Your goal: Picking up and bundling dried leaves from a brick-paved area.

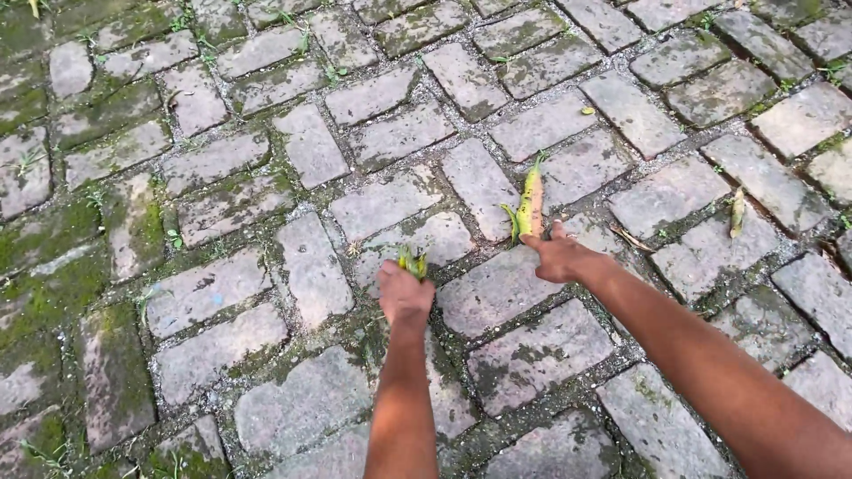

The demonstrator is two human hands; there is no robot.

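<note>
Two bare forearms reach out from the bottom edge over a paved ground of grey cobblestones (pixel 524 355), with moss and small weeds growing in the joints between the stones. Nearer of the two, the left hand (pixel 406 297) is turned back-up and curled into a closed fist, its grip wrapped tight around a small bunch of green and yellow leaves (pixel 412 263); only the tips of that bunch stick out above the knuckles, so how much is inside the fist cannot be told. It seems held this way simply to keep the gathered bits together and off the ground. Slightly farther out, the right hand (pixel 561 257) stretches forward with its grip pinched on the lower end of a long yellow leaf (pixel 531 202), thumb and fingers closed on it while the rest of the leaf points away from the person. That leaf is narrow and tapering, yellow with brownish blotches, and a thin green strip curls off its left side; it lies low over the stones, and whether its far tip touches them I cannot tell. Well off to the right, another fallen leaf (pixel 737 213), paler and yellow-green, lies flat across a joint. Beyond, the paving runs on toward the top, mossier at the left.
</note>
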